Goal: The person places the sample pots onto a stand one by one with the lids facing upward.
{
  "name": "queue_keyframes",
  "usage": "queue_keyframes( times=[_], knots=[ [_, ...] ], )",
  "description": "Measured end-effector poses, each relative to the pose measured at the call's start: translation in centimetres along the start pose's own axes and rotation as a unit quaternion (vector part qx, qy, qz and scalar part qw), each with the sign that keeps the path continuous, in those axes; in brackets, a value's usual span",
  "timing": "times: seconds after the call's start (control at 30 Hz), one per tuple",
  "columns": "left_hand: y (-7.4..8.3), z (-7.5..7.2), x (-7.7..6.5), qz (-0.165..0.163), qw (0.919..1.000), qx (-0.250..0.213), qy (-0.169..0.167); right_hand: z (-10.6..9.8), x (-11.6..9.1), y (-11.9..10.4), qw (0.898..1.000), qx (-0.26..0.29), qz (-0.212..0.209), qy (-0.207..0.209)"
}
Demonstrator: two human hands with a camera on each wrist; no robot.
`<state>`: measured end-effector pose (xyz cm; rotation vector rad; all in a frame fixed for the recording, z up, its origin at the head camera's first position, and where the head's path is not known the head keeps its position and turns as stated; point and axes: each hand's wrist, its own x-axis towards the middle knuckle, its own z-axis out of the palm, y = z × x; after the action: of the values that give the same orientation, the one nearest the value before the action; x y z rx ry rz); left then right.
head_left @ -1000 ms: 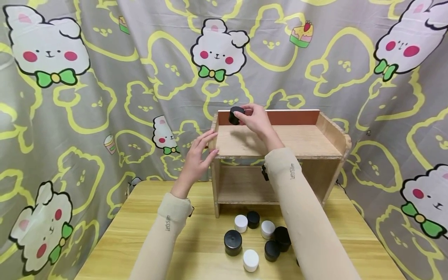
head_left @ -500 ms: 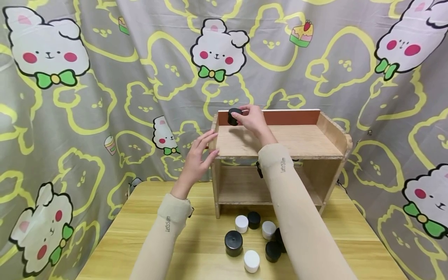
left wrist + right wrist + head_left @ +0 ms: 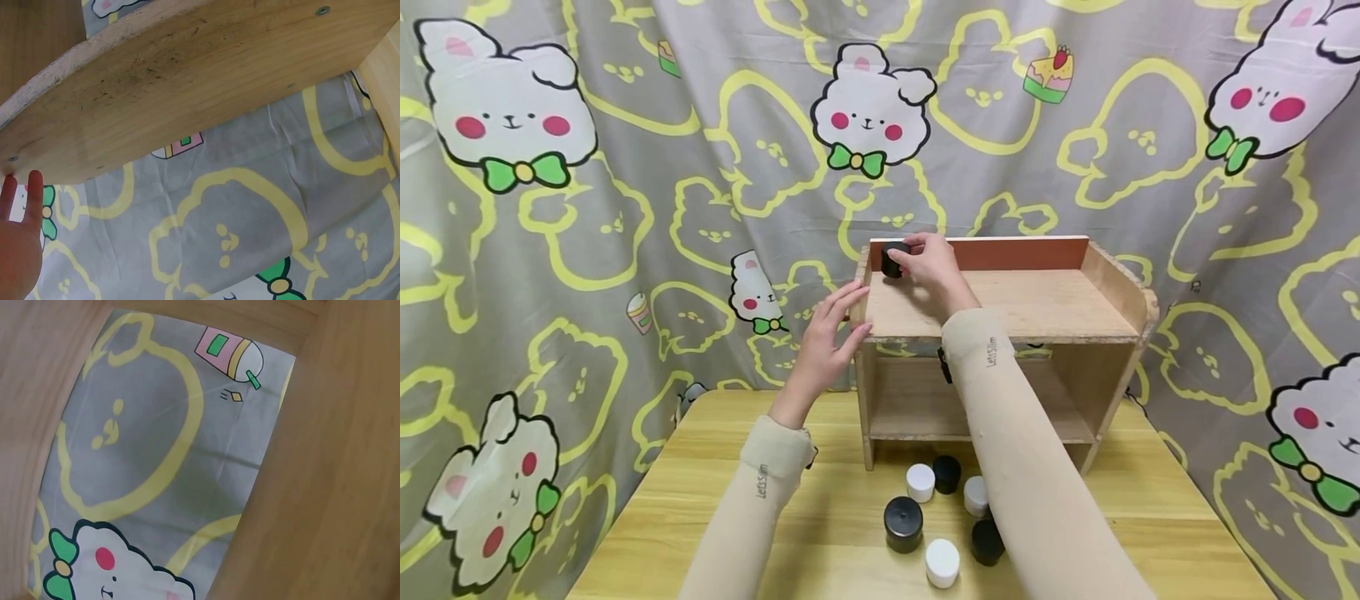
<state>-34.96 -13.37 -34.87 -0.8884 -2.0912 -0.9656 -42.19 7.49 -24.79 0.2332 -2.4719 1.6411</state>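
At the left, the left wrist view gives us what the head view hides: the scuffed outer face of the left side panel (image 3: 187, 94) of a light-brown wooden two-tier shelf unit (image 3: 1030, 304), fitted with metal screws (image 3: 322, 10) and met by two fingertips at one edge. In the head view we see the whole left hand (image 3: 824, 350), its forearm reaching forward in a beige fabric sleeve (image 3: 748, 508); fingers extended and thumb spread, it rests against this panel and grips nothing. Next, at the left rear of the top tier, we find a small black cylindrical plastic jar (image 3: 891, 261), pinched between the thumb and fingers of the right hand (image 3: 934, 267), near the brick-red back board (image 3: 1022, 252); we cannot tell whether its base touches the wood. The hands are apart, and the right forearm slants leftward across the lower tier, partly hiding it. On the yellow wood-grain table (image 3: 662, 517) we note a larger black jar (image 3: 903, 524), three white cylindrical jars (image 3: 942, 562) and two smaller black jars (image 3: 987, 542), their interiors hidden. The right wrist view adds, between blurred wooden boards (image 3: 337, 456), a grey patterned curtain (image 3: 156, 412) bearing a pink printed cup.
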Motion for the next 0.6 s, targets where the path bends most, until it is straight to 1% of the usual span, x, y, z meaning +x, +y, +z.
queue_keyframes(
  times=[0.1, 0.2, 0.33, 0.43, 0.6],
  knots=[
    [0.0, 0.0, 0.0, 0.002, 1.0000, 0.001, -0.001, 0.3, 0.2, 0.1, 1.000, -0.002, 0.003, 0.003],
    [-0.1, -0.1, 0.0, 0.005, 1.0000, 0.003, 0.003, 0.5, 0.5, 0.2, 1.000, -0.009, -0.004, 0.008],
    [-0.1, -0.1, 0.1, 0.011, 0.9999, 0.004, 0.010, 0.6, 0.8, 0.5, 0.999, -0.034, -0.010, 0.015],
    [-0.2, 0.0, 0.1, 0.012, 0.9999, 0.005, 0.007, 0.5, 1.0, 0.9, 0.999, -0.048, -0.005, 0.019],
    [-0.3, 0.1, 0.1, 0.011, 0.9999, 0.006, 0.005, 0.5, 1.1, 1.3, 0.999, -0.043, 0.004, 0.016]
  ],
)
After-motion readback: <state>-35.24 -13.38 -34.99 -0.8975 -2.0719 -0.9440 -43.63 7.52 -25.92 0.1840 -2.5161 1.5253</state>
